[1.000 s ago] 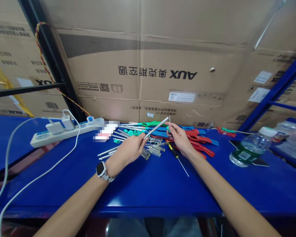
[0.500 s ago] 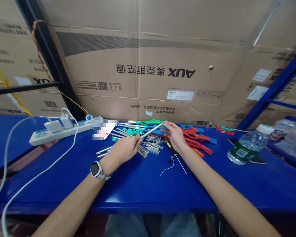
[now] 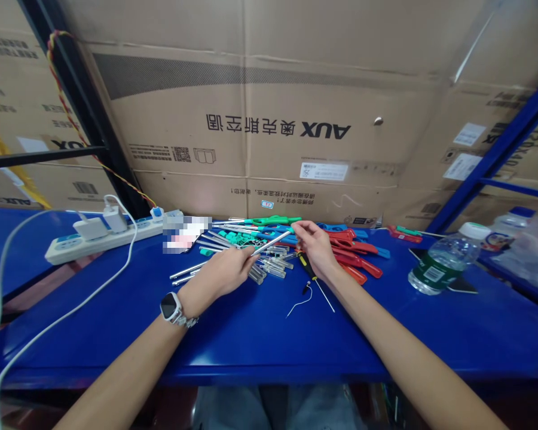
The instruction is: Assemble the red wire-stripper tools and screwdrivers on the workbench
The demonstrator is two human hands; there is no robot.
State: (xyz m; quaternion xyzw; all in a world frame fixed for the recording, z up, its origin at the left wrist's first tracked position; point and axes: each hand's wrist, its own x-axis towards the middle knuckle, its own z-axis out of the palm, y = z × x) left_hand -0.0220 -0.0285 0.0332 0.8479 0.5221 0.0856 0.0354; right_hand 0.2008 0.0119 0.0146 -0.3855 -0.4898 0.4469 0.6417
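Note:
My left hand [image 3: 222, 272], with a watch on its wrist, is closed around a slim silver metal tube [image 3: 272, 241] that slants up to the right. At the tube's far end, the thumb and fingers of my right hand [image 3: 314, 246] pinch together; a small green bit shows there. Below and behind the hands lie loose metal tubes [image 3: 186, 273], small green plastic parts [image 3: 228, 237] and clear plastic pieces [image 3: 275, 267]. Green-handled lighters [image 3: 275, 220] lie at the back. Red lighter handles [image 3: 363, 264] and blue ones spread beyond my right hand.
A yellow-black screwdriver [image 3: 305, 266] and a thin wire [image 3: 301, 306] lie on the blue table [image 3: 269, 346]. A power strip [image 3: 116, 236] with white cables is at left. At right stands a water bottle [image 3: 443, 263] by a dark phone. Cardboard boxes [image 3: 251, 77] wall the back.
My right fingertips have closed in on the tube's far end, where they were a little apart before. The view has shifted slightly; the left hand keeps its hold.

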